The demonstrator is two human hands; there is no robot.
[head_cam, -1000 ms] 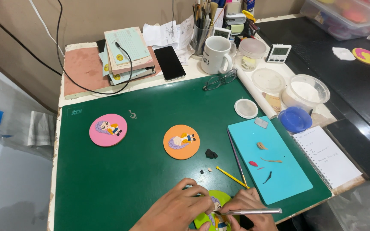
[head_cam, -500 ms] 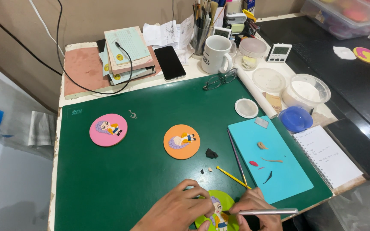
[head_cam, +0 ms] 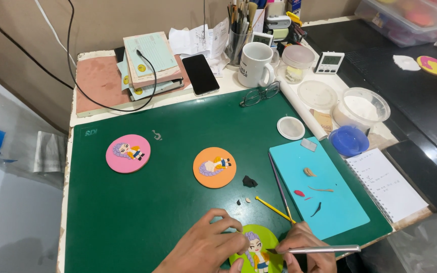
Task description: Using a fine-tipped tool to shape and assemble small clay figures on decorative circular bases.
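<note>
Workspace seen from the head camera. A green cutting mat [head_cam: 142, 212] covers most of the counter [head_cam: 72, 151].

Containers, back right:
- a white ceramic mug [head_cam: 255, 64], its contents not visible;
- a cup of brushes and tools [head_cam: 237, 30] standing upright;
- a small clear lidded jar [head_cam: 297, 63] with pale material at the bottom;
- a clear round tub [head_cam: 361, 108] filled with white, smooth-looking material, its flat translucent lid [head_cam: 317, 95] lying beside it;
- a blue domed lid or dish [head_cam: 349, 140], contents unclear;
- a small white round lid [head_cam: 291, 128] on the mat.

Flat pieces: a pink disc [head_cam: 128, 153] and an orange disc [head_cam: 214, 167], each carrying a small modelled figure in relief; a turquoise board [head_cam: 319, 194] bearing scraps of tan, red and dark clay; a black clay lump [head_cam: 249, 181]; a thin yellow stick [head_cam: 274, 209] beside a grey rod.

The lime-green disc [head_cam: 271, 242], with a purple-haired figure, lies at the near edge of the mat. The left hand [head_cam: 203, 247] rests on its left rim, grip pressed onto the disc. The right hand [head_cam: 307, 250] has its grip clamped on a slim metal tool [head_cam: 319, 249], tip touching the figure.
</note>
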